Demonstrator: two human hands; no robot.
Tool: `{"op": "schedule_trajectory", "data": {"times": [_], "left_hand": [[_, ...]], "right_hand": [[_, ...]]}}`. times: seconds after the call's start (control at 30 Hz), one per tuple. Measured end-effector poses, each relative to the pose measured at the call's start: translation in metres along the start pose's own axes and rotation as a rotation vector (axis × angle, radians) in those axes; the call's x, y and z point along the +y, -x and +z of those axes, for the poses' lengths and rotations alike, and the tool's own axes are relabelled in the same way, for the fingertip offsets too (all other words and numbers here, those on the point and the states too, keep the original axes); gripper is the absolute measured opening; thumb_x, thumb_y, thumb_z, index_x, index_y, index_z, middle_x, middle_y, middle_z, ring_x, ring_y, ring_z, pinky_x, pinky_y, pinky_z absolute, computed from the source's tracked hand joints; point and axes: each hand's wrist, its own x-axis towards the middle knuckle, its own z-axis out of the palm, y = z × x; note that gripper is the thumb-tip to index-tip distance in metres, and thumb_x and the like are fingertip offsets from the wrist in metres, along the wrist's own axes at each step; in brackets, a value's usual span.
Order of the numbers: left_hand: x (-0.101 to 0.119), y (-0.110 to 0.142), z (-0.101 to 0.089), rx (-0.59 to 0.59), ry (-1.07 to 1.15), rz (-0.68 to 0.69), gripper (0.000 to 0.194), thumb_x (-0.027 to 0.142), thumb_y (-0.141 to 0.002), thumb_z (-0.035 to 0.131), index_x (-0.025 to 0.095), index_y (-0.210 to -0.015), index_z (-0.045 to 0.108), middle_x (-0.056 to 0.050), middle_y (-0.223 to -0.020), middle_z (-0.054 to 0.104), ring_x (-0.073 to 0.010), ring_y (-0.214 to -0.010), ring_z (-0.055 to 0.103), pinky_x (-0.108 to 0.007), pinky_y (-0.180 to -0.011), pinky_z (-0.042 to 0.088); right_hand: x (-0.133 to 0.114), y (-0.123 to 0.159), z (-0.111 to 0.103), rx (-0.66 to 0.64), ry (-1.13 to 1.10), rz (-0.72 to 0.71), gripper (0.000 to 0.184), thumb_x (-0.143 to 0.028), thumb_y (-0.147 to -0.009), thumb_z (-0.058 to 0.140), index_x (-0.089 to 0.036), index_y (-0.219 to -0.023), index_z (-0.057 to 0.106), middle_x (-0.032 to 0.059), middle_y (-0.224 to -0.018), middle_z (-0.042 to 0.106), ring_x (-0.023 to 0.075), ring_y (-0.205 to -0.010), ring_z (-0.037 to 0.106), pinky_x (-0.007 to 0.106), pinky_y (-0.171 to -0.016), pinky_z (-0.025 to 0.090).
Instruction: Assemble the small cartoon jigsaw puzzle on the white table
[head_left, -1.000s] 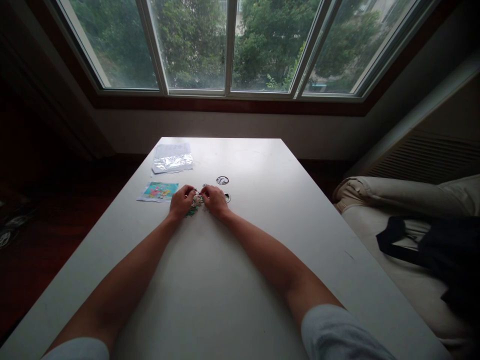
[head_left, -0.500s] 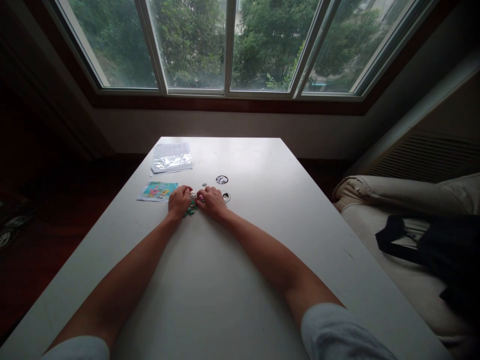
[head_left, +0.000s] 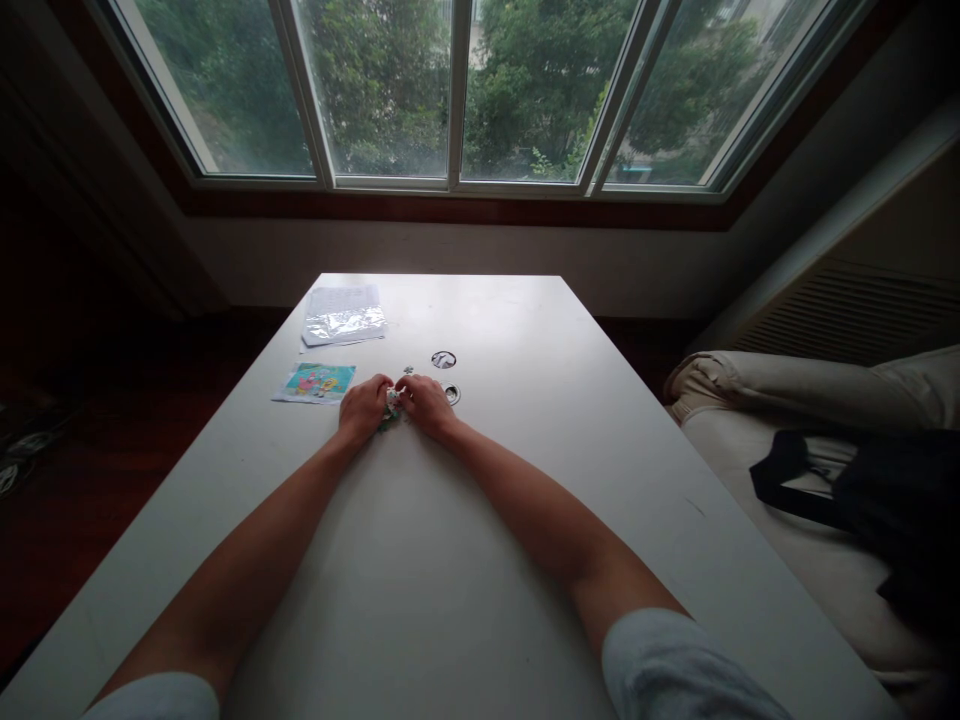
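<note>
A small heap of jigsaw puzzle pieces [head_left: 391,414], green and white, lies on the white table between my hands. My left hand [head_left: 364,407] curls in from the left, its fingers closed on pieces at the heap's edge. From the right, my right hand [head_left: 425,403] bends over the same heap, fingertips closed on pieces close to the left ones. Both hands cover part of the heap, so the exact pieces held are hidden. One loose piece [head_left: 408,371] lies just beyond the fingers.
A colourful cartoon picture card [head_left: 319,382] lies left of my hands, with a clear plastic bag and papers [head_left: 343,315] behind it. Two round cable holes [head_left: 444,359] are set in the table [head_left: 420,560]. On the right stands a beige couch [head_left: 735,450] with a dark bag [head_left: 892,510].
My left hand has shifted slightly right, and the fingertips of both hands have come closer together. Less of the heap shows between them.
</note>
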Motion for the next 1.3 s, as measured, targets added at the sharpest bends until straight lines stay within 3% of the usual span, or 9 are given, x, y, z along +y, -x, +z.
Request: {"op": "schedule_trajectory", "data": {"times": [0.1,0.3,0.43,0.63,0.83,1.0,1.17,1.3], "left_hand": [[0.0,0.0,-0.001,0.026,0.043,-0.031,0.028,0.038,-0.098,0.045,0.028,-0.104,0.071,-0.005,-0.094,0.076,-0.0236,-0.083,0.067,-0.029,-0.069,0.039],[0.0,-0.001,-0.004,0.078,0.14,-0.096,0.039,0.048,-0.101,0.04,0.026,-0.096,0.072,-0.004,-0.085,0.075,-0.0225,-0.078,0.065,-0.029,-0.066,0.037],[-0.001,-0.002,-0.004,0.106,0.207,-0.139,0.046,0.051,-0.101,0.037,0.025,-0.092,0.074,-0.002,-0.07,0.07,-0.021,-0.068,0.062,-0.029,-0.064,0.037],[-0.001,-0.001,-0.005,0.138,0.239,-0.152,0.053,0.052,-0.102,0.032,0.024,-0.084,0.073,-0.003,-0.079,0.072,-0.0207,-0.074,0.063,-0.029,-0.066,0.039],[-0.001,-0.002,-0.008,0.128,0.32,-0.1,0.037,0.048,-0.097,0.045,0.022,-0.09,0.071,-0.002,-0.085,0.072,-0.0193,-0.078,0.063,-0.028,-0.069,0.043],[-0.004,-0.003,-0.006,0.174,0.422,-0.086,0.031,0.042,-0.096,0.045,0.021,-0.1,0.068,-0.002,-0.085,0.069,-0.0172,-0.074,0.06,-0.027,-0.07,0.045],[-0.002,-0.003,-0.004,0.176,0.443,-0.12,0.031,0.04,-0.099,0.039,0.022,-0.103,0.064,0.0,-0.076,0.059,-0.016,-0.066,0.053,-0.027,-0.064,0.042],[0.003,-0.001,-0.004,0.143,0.444,-0.065,0.025,0.034,-0.099,0.038,0.024,-0.106,0.059,0.001,-0.077,0.056,-0.0164,-0.068,0.053,-0.028,-0.068,0.042]], "right_hand": [[-0.001,0.001,0.001,0.015,0.053,0.013,0.021,-0.019,-0.092,0.058,-0.024,-0.109,0.07,0.0061,-0.106,0.067,0.0214,-0.103,0.057,0.033,-0.092,0.042],[-0.008,0.005,-0.002,0.001,0.168,-0.017,0.025,-0.039,-0.091,0.065,-0.023,-0.11,0.071,0.01,-0.109,0.062,0.0269,-0.106,0.051,0.039,-0.092,0.041],[-0.008,0.004,-0.003,-0.041,0.162,-0.006,0.016,-0.034,-0.092,0.064,-0.024,-0.102,0.07,0.0086,-0.107,0.062,0.0256,-0.104,0.051,0.037,-0.09,0.041],[-0.003,0.003,-0.001,-0.044,0.103,-0.026,0.012,-0.026,-0.094,0.06,-0.024,-0.102,0.069,0.0064,-0.1,0.063,0.0226,-0.098,0.055,0.034,-0.088,0.041],[0.0,0.002,0.002,0.032,-0.049,0.008,0.021,-0.018,-0.096,0.054,-0.026,-0.11,0.067,0.0038,-0.108,0.062,0.0166,-0.086,0.059,0.027,-0.079,0.044],[0.0,0.002,0.0,0.063,-0.128,0.038,0.023,-0.015,-0.096,0.052,-0.025,-0.108,0.069,0.0035,-0.108,0.062,0.0157,-0.09,0.06,0.025,-0.082,0.045],[0.0,0.001,-0.002,0.094,-0.216,0.022,0.015,-0.024,-0.095,0.057,-0.023,-0.101,0.071,0.0026,-0.101,0.066,0.0148,-0.088,0.061,0.024,-0.081,0.045],[0.004,-0.005,-0.002,0.15,-0.315,0.107,0.017,-0.03,-0.094,0.059,-0.021,-0.094,0.073,0.0015,-0.09,0.068,0.0142,-0.083,0.06,0.025,-0.079,0.045]]}}
